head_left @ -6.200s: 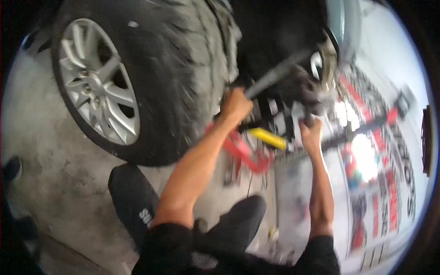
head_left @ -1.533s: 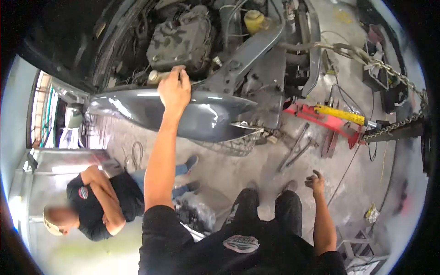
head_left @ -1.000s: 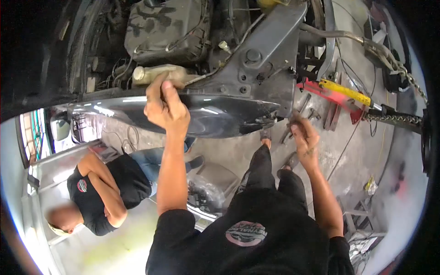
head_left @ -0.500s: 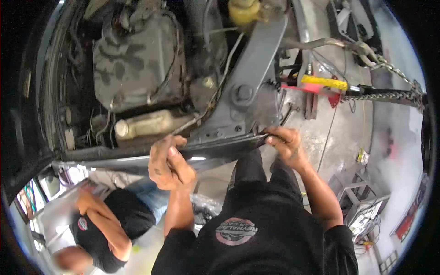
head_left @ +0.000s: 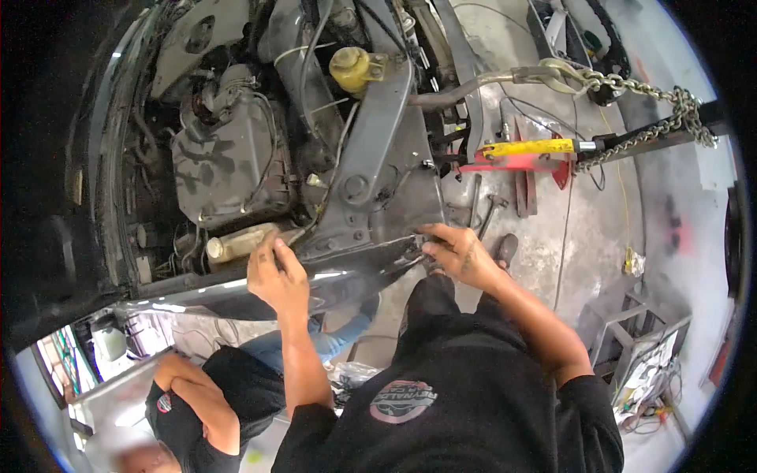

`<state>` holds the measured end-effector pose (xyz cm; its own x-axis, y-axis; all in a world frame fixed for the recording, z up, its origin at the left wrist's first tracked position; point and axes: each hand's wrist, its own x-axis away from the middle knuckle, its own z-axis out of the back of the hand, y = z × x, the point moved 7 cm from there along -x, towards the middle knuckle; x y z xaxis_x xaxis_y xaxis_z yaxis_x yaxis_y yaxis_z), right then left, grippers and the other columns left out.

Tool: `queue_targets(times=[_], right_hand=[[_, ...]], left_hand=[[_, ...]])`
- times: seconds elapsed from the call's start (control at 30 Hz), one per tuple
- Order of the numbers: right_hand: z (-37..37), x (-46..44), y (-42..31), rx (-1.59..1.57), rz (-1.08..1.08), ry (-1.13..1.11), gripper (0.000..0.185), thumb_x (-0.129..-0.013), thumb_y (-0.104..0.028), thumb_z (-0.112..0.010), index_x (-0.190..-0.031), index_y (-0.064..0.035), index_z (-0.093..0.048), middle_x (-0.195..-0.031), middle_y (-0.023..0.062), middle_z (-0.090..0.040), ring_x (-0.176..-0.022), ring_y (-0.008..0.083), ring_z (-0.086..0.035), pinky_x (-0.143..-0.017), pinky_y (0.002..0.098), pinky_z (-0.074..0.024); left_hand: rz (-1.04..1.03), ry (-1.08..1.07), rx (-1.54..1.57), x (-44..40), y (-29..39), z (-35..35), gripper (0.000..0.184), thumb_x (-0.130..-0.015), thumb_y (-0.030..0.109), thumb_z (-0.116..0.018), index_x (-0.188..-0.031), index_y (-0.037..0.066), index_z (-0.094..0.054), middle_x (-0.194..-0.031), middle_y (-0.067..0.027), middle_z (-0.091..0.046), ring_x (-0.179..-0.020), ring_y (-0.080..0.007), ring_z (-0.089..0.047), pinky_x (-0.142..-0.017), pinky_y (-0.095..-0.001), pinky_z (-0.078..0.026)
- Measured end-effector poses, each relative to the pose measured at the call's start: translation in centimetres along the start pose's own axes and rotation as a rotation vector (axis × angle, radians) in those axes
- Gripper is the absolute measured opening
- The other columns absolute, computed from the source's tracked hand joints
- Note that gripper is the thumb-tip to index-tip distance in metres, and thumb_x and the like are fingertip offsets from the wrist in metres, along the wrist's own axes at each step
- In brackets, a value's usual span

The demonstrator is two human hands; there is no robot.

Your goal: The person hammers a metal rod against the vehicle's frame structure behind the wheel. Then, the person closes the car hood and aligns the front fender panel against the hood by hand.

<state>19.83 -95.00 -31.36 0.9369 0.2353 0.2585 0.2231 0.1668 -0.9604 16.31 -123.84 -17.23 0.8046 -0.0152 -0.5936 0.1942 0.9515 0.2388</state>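
A dark car fender (head_left: 355,272) runs along the side of the open engine bay, its upper edge toward the engine. My left hand (head_left: 278,276) is closed over that edge near the middle, fingers bent toward the bay. At the fender's front end, my right hand (head_left: 461,254) pinches the corner between thumb and fingers. Just past my left fingers lies a whitish plastic reservoir (head_left: 240,243). A grey metal panel with a round cap-like boss (head_left: 356,188) sits inboard of the fender.
A co-worker with folded arms (head_left: 197,394) stands at the lower left. To the right, a chain (head_left: 646,87) and a red and yellow pulling tool (head_left: 528,150) reach the car's front. A hammer (head_left: 493,209) lies on the floor; a metal stand (head_left: 631,331) is at right.
The view has shifted, showing more of the car's front and floor. My left fingers, curled back earlier, now reach over the fender edge. My right hand stays at the front corner.
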Motion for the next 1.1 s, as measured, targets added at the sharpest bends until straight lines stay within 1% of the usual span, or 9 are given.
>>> queue_targets(times=[0.17,0.4,0.43,0.5,0.6,0.67,0.8,1.0,1.1], right_hand=[[6.7,3.9,2.7,-0.102,-0.182,-0.074,0.033,-0.098,-0.012,-0.064,-0.127,0.0016,-0.064,-0.089,0.0131,-0.072,-0.081,0.0146,-0.069,-0.069,0.0314,-0.0549],[22.6,6.0,8.4,-0.068,-0.045,0.082,0.03,-0.097,-0.014,-0.065,-0.122,0.003,-0.066,-0.088,0.0097,-0.071,-0.078,0.0148,-0.067,-0.07,0.0309,-0.0553],[25.0,6.0,8.7,-0.132,-0.049,0.12,0.03,-0.098,-0.014,-0.065,-0.121,0.0043,-0.066,-0.089,0.0086,-0.071,-0.079,0.0152,-0.067,-0.071,0.0311,-0.0551],[29.4,5.6,8.3,0.045,0.007,0.187,0.03,-0.1,-0.016,-0.061,-0.122,0.0037,-0.067,-0.09,0.0055,-0.069,-0.079,0.0127,-0.066,-0.072,0.0294,-0.0552],[33.9,5.1,7.9,0.036,0.08,0.277,0.03,-0.1,-0.016,-0.061,-0.121,0.0039,-0.067,-0.09,0.0054,-0.069,-0.078,0.0122,-0.065,-0.072,0.0279,-0.0546],[35.5,4.8,6.3,0.054,0.128,0.322,0.03,-0.101,-0.016,-0.06,-0.121,0.005,-0.067,-0.089,0.0057,-0.068,-0.077,0.0121,-0.065,-0.072,0.0274,-0.0541],[37.9,4.4,2.9,0.03,0.166,0.379,0.029,-0.101,-0.015,-0.06,-0.119,0.005,-0.069,-0.093,0.0069,-0.07,-0.086,0.0129,-0.066,-0.078,0.0274,-0.0531],[41.9,4.3,0.7,0.038,0.222,0.547,0.029,-0.103,-0.016,-0.059,-0.12,0.005,-0.069,-0.09,0.0074,-0.071,-0.081,0.0146,-0.069,-0.077,0.0292,-0.0558],[41.6,4.4,-0.8,0.08,0.23,0.513,0.028,-0.102,-0.015,-0.059,-0.118,0.0055,-0.069,-0.089,0.0058,-0.068,-0.082,0.0122,-0.065,-0.077,0.0278,-0.0525]], left_hand=[[0.067,-0.008,-0.138,-0.2,0.4,0.0,0.018,-0.093,0.01,-0.063,-0.104,0.0,-0.073,-0.097,-0.021,-0.073,-0.085,-0.0405,-0.07,-0.078,-0.0448,-0.054],[0.308,-0.043,0.031,-0.8,-0.7,-0.5,0.02,-0.09,0.014,-0.068,-0.101,-0.002,-0.074,-0.091,-0.0211,-0.074,-0.083,-0.0356,-0.072,-0.08,-0.0417,-0.054],[0.291,-0.024,0.008,-1.2,-0.1,-0.4,0.019,-0.092,0.013,-0.066,-0.099,-0.004,-0.072,-0.088,-0.0162,-0.075,-0.078,-0.0238,-0.068,-0.079,-0.036,-0.053],[0.28,-0.021,-0.113,-1.3,-0.1,-0.6,0.02,-0.092,0.014,-0.067,-0.099,-0.004,-0.072,-0.089,-0.0185,-0.074,-0.077,-0.0271,-0.069,-0.077,-0.0371,-0.053],[0.324,-0.05,-0.283,-1.6,0.3,-0.8,0.023,-0.092,0.022,-0.065,-0.099,0.002,-0.074,-0.093,-0.0223,-0.073,-0.086,-0.0401,-0.071,-0.079,-0.0436,-0.053],[0.361,-0.04,-0.281,-2.0,1.3,-0.6,0.026,-0.089,0.027,-0.066,-0.098,0.005,-0.076,-0.093,-0.0217,-0.073,-0.089,-0.0437,-0.069,-0.081,-0.0482,-0.053],[0.383,-0.063,-0.301,-1.7,-0.2,-1.0,0.023,-0.09,0.029,-0.064,-0.096,0.01,-0.076,-0.091,-0.0211,-0.073,-0.088,-0.044,-0.069,-0.081,-0.0513,-0.052],[0.381,-0.053,-0.377,-1.3,-0.5,-1.0,0.025,-0.091,0.031,-0.063,-0.098,0.012,-0.077,-0.091,-0.0223,-0.073,-0.086,-0.0456,-0.069,-0.079,-0.0531,-0.052],[0.392,-0.068,-0.424,-1.4,-0.3,-1.0,0.024,-0.092,0.029,-0.063,-0.098,0.01,-0.076,-0.09,-0.0243,-0.072,-0.087,-0.0466,-0.068,-0.079,-0.0544,-0.052]])
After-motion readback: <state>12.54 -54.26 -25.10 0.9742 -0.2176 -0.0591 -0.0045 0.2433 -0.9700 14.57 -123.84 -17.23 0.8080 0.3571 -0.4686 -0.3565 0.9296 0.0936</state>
